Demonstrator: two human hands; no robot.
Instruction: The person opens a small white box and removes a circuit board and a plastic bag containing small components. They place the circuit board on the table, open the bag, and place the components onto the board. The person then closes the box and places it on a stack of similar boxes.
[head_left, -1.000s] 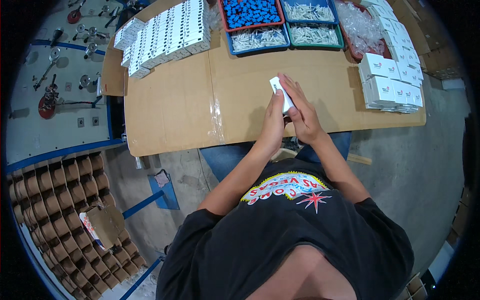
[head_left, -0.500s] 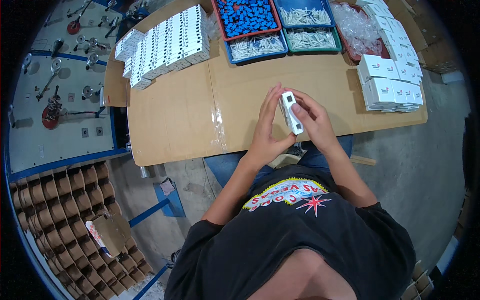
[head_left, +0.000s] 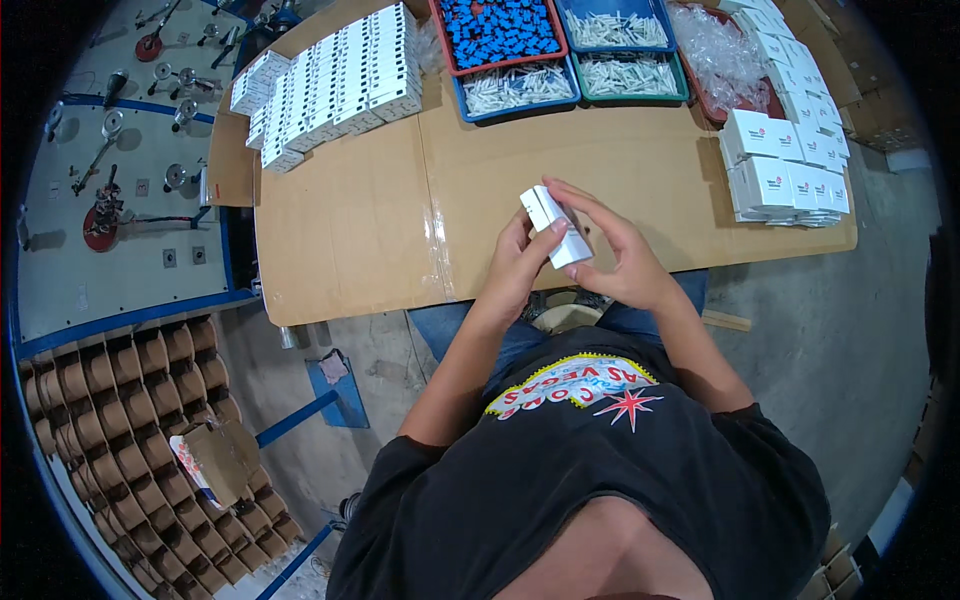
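Observation:
Between both hands, over the near part of the cardboard-covered table, is a small white rectangular unit point(head_left: 556, 230), held tilted. My left hand point(head_left: 511, 272) grips its left side, with the thumb lying across the near face. On its other side my right hand point(head_left: 633, 262) is closed round it, fingers over the far end and thumb at the near lower corner. Part of the unit is hidden behind the fingers.
Rows of similar white units point(head_left: 345, 85) stand at back left. Trays hold blue pieces point(head_left: 500, 32), white slim parts point(head_left: 515, 88) and clear plastic bags point(head_left: 715, 55). White boxes point(head_left: 770, 185) are stacked at right. A cardboard divider grid point(head_left: 130, 450) lies lower left.
The white unit has shifted slightly left and been turned, so its end with dark square openings no longer shows. My left thumb has come up onto it, and my right thumb has moved down.

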